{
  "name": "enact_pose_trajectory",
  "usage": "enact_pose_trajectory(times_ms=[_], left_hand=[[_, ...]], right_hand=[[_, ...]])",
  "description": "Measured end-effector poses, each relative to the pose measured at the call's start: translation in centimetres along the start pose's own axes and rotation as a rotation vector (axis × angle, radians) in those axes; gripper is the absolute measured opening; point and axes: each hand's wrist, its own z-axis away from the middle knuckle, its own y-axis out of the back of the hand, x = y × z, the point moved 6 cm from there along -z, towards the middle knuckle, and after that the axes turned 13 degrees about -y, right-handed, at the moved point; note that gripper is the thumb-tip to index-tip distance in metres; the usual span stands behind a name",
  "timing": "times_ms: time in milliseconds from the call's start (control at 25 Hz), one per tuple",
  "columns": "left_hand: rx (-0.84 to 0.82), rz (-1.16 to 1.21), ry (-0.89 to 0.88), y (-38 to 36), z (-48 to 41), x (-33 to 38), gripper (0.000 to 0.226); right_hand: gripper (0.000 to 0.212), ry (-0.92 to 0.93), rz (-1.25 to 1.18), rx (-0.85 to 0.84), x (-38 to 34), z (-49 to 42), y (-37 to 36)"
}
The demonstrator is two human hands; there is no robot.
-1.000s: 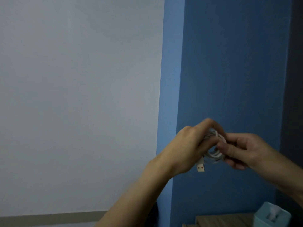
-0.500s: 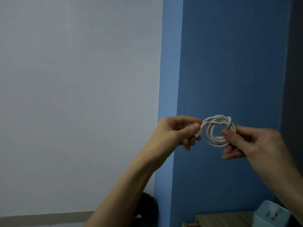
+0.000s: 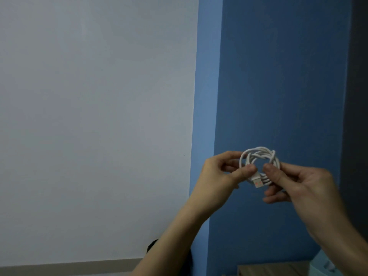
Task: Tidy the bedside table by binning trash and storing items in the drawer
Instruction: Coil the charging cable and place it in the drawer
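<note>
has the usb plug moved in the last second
Yes: the USB plug has shifted up and slightly right, farther from the white wall.

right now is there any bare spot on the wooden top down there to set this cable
Only a sliver of the wooden top shows; it looks bare from its left edge to the pale blue box, which crowds the right end. The cable likely fits there.
</note>
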Motion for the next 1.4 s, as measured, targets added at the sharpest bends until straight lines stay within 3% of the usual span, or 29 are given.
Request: enact_pose_trajectory(times_ms=[160, 280, 520, 600, 720, 880, 960, 1040, 1200, 1320, 1400], left_hand=[[-0.068, 0.205, 0.067, -0.9, 0.2, -0.9, 0.028], [-0.056, 0.261, -0.020, -0.6, 0.7, -0.4, 0.037], [-0.286, -0.456, -0.391, 0.0, 1.4, 1.3, 0.066], [-0.208, -0.586, -0.510, 0.3, 1.2, 1.6, 0.052], [0.045, -0.724, -0.694, 0.4, 1.9, 2.1, 0.022], [0.148, -0.677, -0.804, -1.6, 3.9, 2.1, 0.020], [0.116, -0.613, -0.721, -1.6, 4.1, 1.6, 0.030], [0.052, -0.426, -0.536, -1.2, 3.7, 1.1, 0.042], [-0.028, -0.007, -0.205, -0.3, 2.7, -0.6, 0.038], [-0.111, 0.162, -0.110, -0.6, 2.3, -1.4, 0.049], [-0.019, 0.181, -0.100, -0.5, 1.9, -1.3, 0.029]], right_hand=[[0.060, -0.007, -0.021, -0.027, 0.1, 0.0, -0.2], [0.060, 0.003, -0.038, -0.030, 0.2, 0.0, -0.2], [0.063, -0.018, -0.074, -0.015, 1.0, -0.4, 0.1], [0.065, -0.042, -0.077, -0.015, 1.4, -0.6, 0.1], [0.066, -0.052, -0.060, 0.008, 2.0, -0.7, 0.1], [0.037, -0.056, -0.070, 0.038, 2.6, -1.2, 0.0], [0.027, -0.076, -0.097, 0.037, 2.9, -1.4, 0.3], [0.032, -0.072, -0.085, 0.033, 2.9, -1.3, 0.4], [0.029, -0.074, -0.115, 0.019, 2.5, -1.0, 0.4], [0.059, -0.039, -0.089, -0.012, 2.3, -0.8, 0.3], [0.069, -0.027, -0.070, -0.025, 2.2, -0.7, 0.1]])
